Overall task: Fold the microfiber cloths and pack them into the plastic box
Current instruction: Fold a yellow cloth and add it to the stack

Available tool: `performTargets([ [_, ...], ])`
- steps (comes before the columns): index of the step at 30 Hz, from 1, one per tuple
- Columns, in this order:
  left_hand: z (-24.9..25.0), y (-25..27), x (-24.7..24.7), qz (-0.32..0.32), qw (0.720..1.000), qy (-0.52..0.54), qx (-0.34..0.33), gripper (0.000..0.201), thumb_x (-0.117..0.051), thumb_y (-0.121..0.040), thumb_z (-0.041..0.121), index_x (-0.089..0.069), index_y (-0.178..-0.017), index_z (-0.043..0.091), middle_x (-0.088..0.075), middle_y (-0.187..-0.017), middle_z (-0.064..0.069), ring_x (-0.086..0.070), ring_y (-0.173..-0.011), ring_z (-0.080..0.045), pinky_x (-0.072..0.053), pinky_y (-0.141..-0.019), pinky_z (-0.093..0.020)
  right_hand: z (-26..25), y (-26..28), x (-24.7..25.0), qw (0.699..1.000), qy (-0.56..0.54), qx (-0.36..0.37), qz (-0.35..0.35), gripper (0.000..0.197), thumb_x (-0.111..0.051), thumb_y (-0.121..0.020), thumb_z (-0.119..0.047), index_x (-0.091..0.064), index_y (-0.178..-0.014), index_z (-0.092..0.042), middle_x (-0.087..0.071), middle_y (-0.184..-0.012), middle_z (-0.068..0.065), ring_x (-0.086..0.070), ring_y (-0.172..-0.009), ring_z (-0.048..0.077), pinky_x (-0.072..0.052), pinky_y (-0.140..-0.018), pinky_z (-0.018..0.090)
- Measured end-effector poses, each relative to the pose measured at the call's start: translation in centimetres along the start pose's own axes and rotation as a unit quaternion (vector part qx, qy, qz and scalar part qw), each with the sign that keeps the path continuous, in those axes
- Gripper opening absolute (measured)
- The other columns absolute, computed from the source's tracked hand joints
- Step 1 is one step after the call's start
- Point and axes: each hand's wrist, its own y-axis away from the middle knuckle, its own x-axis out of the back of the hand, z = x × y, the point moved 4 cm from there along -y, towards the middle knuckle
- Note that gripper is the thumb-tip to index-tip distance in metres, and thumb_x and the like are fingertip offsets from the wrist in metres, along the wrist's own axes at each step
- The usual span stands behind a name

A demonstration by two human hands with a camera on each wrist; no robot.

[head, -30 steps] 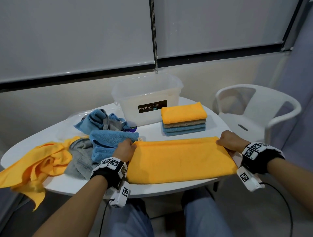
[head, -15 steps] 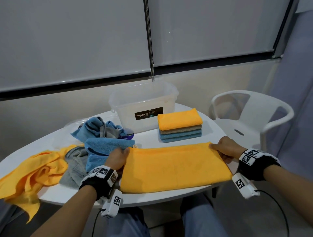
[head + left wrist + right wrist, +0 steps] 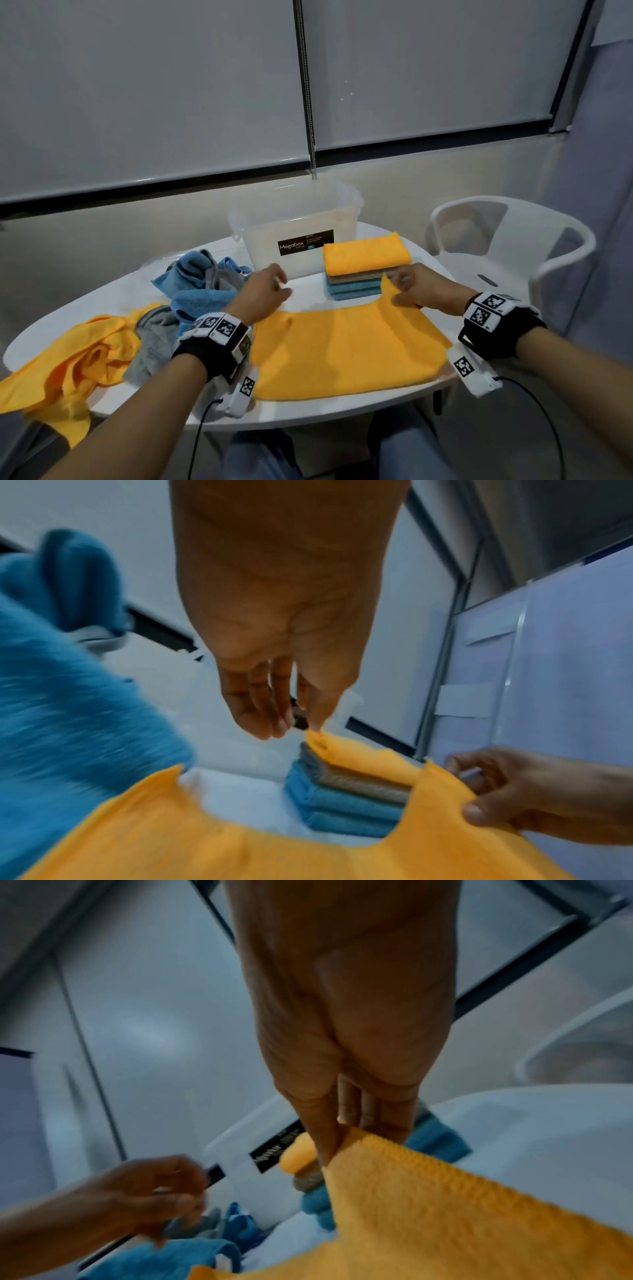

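A half-folded orange cloth [image 3: 342, 349] lies on the near part of the white table [image 3: 308, 414]. My right hand [image 3: 399, 286] pinches its far right corner and holds it raised off the table; the right wrist view shows thumb and fingers closed on the edge of the orange cloth [image 3: 445, 1204]. My left hand [image 3: 274, 286] hovers above the cloth's far left corner with loosely curled fingers [image 3: 260, 718] and holds nothing. Behind the hands stands the clear plastic box [image 3: 267, 246], open. A stack of folded cloths [image 3: 366, 257], orange on top, sits beside it.
Unfolded cloths are heaped on the table's left: blue [image 3: 202, 301], grey [image 3: 154, 342] and orange [image 3: 68, 363], the last hanging over the edge. A white plastic chair [image 3: 513, 240] stands to the right of the table. Window blinds run behind.
My left hand has let go of the cloth's far left corner and risen off it. My right hand has lifted the far right corner and carried it to the left.
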Motion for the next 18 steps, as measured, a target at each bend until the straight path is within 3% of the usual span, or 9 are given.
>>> performTargets([
  [2,3.9,-0.3,0.0,-0.051,0.994,0.042,-0.084,0.035,-0.073,-0.088,0.023,-0.057,-0.119,0.020,-0.066,-0.107,-0.003,-0.065,-0.094,-0.016,-0.052,-0.075,-0.021,-3.5,0.2,-0.5,0.997,-0.002,0.062,-0.034,0.025,-0.074,-0.080,0.002,-0.054,-0.083,-0.012,-0.049,-0.067,0.001,-0.046,-0.059,0.014,-0.039,-0.053,0.027],
  [4,7.2,-0.4,0.2,-0.100,0.984,0.052,-0.141,0.057,-0.077,-0.085,0.028,-0.050,-0.135,0.026,-0.061,-0.123,0.002,-0.058,-0.112,-0.011,-0.049,-0.092,-0.023,-6.6,0.2,-1.0,0.993,0.029,0.101,-0.052,0.025,-0.078,-0.079,-0.003,-0.057,-0.090,-0.012,-0.058,-0.072,0.005,-0.052,-0.061,0.014,-0.043,-0.053,0.025],
  [6,9.4,-0.6,0.6,-0.136,0.974,0.073,-0.168,0.067,-0.080,-0.083,0.029,-0.046,-0.141,0.029,-0.060,-0.130,0.006,-0.055,-0.120,-0.005,-0.047,-0.099,-0.023,-9.3,-0.1,-1.4,0.988,0.056,0.133,-0.052,0.032,-0.082,-0.076,-0.010,-0.057,-0.095,-0.015,-0.067,-0.080,0.008,-0.061,-0.067,0.015,-0.051,-0.058,0.029],
  [8,10.7,-1.0,1.3,-0.145,0.968,0.103,-0.179,0.058,-0.078,-0.085,0.022,-0.052,-0.137,0.021,-0.065,-0.125,0.003,-0.060,-0.115,-0.005,-0.051,-0.098,-0.023,-11.4,-0.3,-1.4,0.984,0.065,0.156,-0.048,0.037,-0.084,-0.075,-0.015,-0.055,-0.097,-0.018,-0.072,-0.087,0.008,-0.067,-0.075,0.017,-0.057,-0.067,0.034],
  [11,11.0,-1.4,3.6,-0.084,0.974,0.116,-0.178,0.034,-0.075,-0.087,0.013,-0.065,-0.120,0.012,-0.071,-0.108,-0.003,-0.067,-0.099,-0.016,-0.056,-0.089,-0.033,-13.7,-0.3,-0.6,0.984,0.042,0.170,-0.035,0.040,-0.085,-0.075,-0.013,-0.054,-0.100,-0.016,-0.073,-0.091,0.012,-0.071,-0.082,0.026,-0.059,-0.072,0.039],
  [15,10.6,-1.2,7.3,-0.008,0.976,0.124,-0.178,0.016,-0.075,-0.088,0.019,-0.068,-0.103,0.018,-0.070,-0.085,0.000,-0.063,-0.072,-0.006,-0.053,-0.066,-0.022,-15.0,-0.5,0.6,0.986,0.024,0.159,-0.034,0.039,-0.084,-0.077,-0.017,-0.057,-0.105,-0.020,-0.074,-0.091,0.005,-0.072,-0.087,0.023,-0.061,-0.073,0.033],
  [18,9.7,-0.8,10.7,0.056,0.973,0.146,-0.168,0.009,-0.072,-0.090,0.021,-0.069,-0.099,0.019,-0.069,-0.089,-0.009,-0.066,-0.081,-0.021,-0.058,-0.070,-0.033,-14.5,-0.8,1.5,0.987,0.033,0.150,-0.049,0.033,-0.081,-0.080,-0.015,-0.059,-0.104,-0.018,-0.075,-0.093,0.005,-0.071,-0.086,0.023,-0.060,-0.074,0.035],
])
